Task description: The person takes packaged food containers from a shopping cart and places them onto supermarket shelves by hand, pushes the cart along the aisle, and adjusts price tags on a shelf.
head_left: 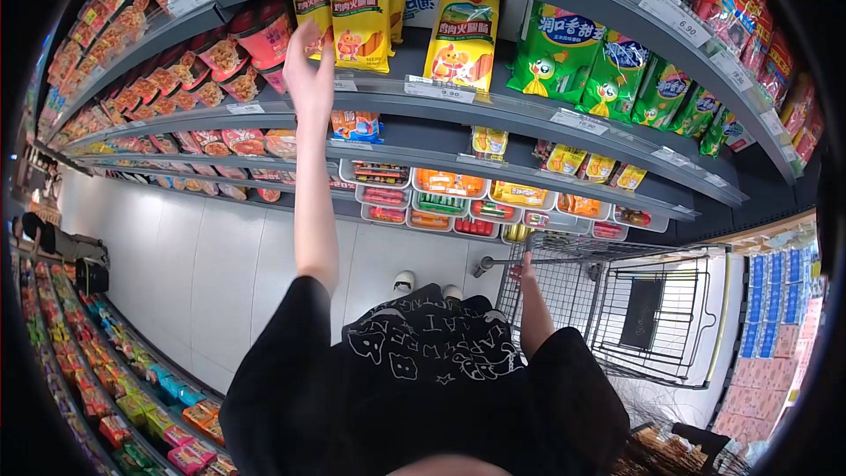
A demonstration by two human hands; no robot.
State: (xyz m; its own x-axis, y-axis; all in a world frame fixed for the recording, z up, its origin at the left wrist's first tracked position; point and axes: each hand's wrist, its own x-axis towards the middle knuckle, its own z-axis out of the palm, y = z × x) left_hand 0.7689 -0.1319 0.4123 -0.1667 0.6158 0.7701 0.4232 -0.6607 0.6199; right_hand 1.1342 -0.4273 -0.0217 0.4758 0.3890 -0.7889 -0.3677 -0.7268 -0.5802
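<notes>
Raised to the upper shelf, my left hand [308,70] is at the front of a yellow sausage packet [313,13], its fingers apart and overlapping the packet's lower part; whether they touch it is unclear. Another yellow packet [360,31] stands just right of it, and a further one [463,40] is farther right. Pink cups [263,35] are on the left side of the hand. My right hand [529,271] is low at the handle [530,245] of a wire shopping cart [564,286], its fingers mostly hidden.
Green packets [555,53] fill the shelf to the right. Clear bins of sausages [449,183] stand below the shelves [423,92]. A lower display of colourful packs [132,388] runs along the left. A person [53,240] is at the far left. Stacked boxes [767,335] are at the right.
</notes>
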